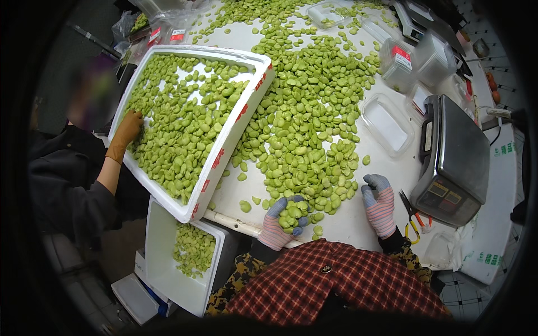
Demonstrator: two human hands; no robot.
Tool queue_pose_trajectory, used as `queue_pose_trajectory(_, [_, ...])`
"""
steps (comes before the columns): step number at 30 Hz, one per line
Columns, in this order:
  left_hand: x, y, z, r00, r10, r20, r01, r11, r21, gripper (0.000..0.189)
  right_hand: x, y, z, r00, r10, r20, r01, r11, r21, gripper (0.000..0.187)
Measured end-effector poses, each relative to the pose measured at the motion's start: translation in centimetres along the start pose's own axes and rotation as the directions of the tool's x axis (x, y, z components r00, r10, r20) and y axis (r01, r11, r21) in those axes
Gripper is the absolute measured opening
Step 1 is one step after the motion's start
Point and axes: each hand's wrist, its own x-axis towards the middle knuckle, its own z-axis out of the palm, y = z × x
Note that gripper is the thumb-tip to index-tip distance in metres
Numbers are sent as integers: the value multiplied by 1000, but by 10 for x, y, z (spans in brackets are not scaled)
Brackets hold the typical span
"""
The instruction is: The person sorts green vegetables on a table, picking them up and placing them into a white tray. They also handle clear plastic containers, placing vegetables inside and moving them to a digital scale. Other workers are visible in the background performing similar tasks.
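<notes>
My left hand (282, 224), in a striped knit glove with grey fingertips, holds a handful of shelled green broad beans (293, 215) at the near edge of the table. Just beyond it spreads a large heap of broad beans (311, 126). My right hand (379, 206), gloved alike, is at the right of the heap with its fingers curled and apart, nothing visible in them. Scissors (412, 218) with orange and yellow handles lie right of that hand. A clear plastic tray (387, 124) rests on the table farther up.
A white foam box (235, 126) of broad beans stands at left, with a co-worker's gloved hand (126, 128) at its far side. Another foam box (162, 252) with beans sits below. A weighing scale (456, 159) and stacked clear containers (433, 56) occupy the right.
</notes>
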Motion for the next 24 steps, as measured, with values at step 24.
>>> queue_pose_trajectory(24, [8,-5,30,997,69,15,-69,997,-34,34,2,-52,38,867,-480,133,460,874,153,29])
